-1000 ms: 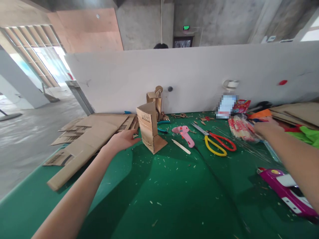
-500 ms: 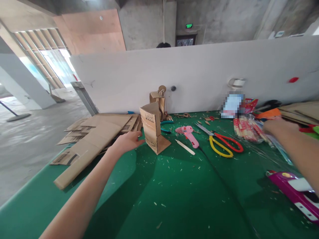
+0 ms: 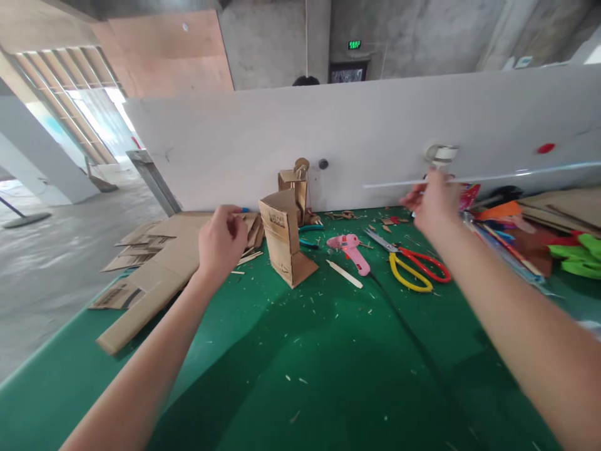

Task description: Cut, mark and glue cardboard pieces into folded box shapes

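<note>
my right hand (image 3: 436, 200) is pinched together on a clear rod (image 3: 523, 172), raised above the green table (image 3: 291, 338) in front of the white board (image 3: 225, 144). the rod runs out past both sides of that hand, nearly level, its right part tipped slightly up, and both are a bit blurred.

my left hand (image 3: 220, 244) has its fingers curled in toward the thumb; i can't tell whether anything is between them. the card pile (image 3: 159, 269) lies to its left and behind it, and i can't tell if they touch. just right of that hand, on the table, are thin sticks (image 3: 248, 257), then the folded card stand (image 3: 282, 250), upright and apart from my fingers.

between my hands, right of the stand, lie the pink glue gun (image 3: 355, 254) and a white stick (image 3: 345, 274). the scissors (image 3: 406, 266) lie nearer me than my right hand and a little to its left, blades parted slightly. well to the right of that hand is a green cloth (image 3: 585, 254).
</note>
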Demonstrator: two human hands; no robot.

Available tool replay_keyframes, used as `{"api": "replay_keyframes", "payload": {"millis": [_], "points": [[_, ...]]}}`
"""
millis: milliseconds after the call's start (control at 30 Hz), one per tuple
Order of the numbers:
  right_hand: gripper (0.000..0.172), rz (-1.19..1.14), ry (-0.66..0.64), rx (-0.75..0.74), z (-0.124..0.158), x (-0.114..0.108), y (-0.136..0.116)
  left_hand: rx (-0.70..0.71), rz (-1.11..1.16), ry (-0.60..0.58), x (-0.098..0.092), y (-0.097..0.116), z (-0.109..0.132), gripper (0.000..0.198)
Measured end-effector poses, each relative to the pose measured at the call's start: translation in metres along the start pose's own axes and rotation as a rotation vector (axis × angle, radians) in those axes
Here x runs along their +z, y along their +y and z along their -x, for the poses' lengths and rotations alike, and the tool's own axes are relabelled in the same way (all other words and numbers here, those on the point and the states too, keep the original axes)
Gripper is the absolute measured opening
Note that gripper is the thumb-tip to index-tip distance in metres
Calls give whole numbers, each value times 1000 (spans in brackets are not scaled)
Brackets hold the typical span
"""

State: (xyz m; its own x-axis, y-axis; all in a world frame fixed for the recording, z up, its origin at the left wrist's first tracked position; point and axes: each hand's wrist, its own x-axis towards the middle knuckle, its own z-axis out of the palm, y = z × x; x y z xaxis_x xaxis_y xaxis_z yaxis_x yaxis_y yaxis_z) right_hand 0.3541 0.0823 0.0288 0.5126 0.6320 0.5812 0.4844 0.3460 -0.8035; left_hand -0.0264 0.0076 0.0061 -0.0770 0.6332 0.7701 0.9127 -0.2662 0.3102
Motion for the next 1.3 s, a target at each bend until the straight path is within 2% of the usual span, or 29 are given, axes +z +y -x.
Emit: {"api": "replay_keyframes", "payload": {"millis": [100, 167, 233, 300, 367, 433, 500, 567, 800, 1000, 1100, 1300], "points": [[36, -141, -121, 88, 59, 15, -11, 138, 85, 123, -3, 5, 5, 18], [31, -276, -198, 103, 86, 12, -17, 246, 100, 157, -4, 13, 11, 16], [24, -299, -173, 46, 101, 2, -21, 364, 129, 137, -3, 26, 21, 14], [28, -247, -134, -15, 107, -10, -20, 472, 203, 9, 0, 47, 35, 12], [35, -169, -149, -39, 110, -20, -16, 533, 290, -267, 6, 73, 52, 17], [38, -111, -199, -44, 114, -27, -12, 462, 257, -537, 16, 98, 67, 23], [37, -72, -232, -63, 118, -31, -8, 291, 206, -747, 30, 117, 74, 24], [37, -34, -247, -104, 122, -32, -6, 108, 183, -840, 45, 130, 73, 23], [41, -24, -230, -132, 124, -36, 1, -259, 217, -880, 92, 143, 52, 50], [40, -115, -224, -48, 125, -37, 5, -404, 369, -993, 122, 150, 53, 41], [38, -151, -249, -32, 126, -35, 6, -452, 475, -1028, 130, 154, 55, 38], [35, -120, -314, -61, 127, -34, 7, -496, 562, -988, 130, 160, 59, 31]]}}
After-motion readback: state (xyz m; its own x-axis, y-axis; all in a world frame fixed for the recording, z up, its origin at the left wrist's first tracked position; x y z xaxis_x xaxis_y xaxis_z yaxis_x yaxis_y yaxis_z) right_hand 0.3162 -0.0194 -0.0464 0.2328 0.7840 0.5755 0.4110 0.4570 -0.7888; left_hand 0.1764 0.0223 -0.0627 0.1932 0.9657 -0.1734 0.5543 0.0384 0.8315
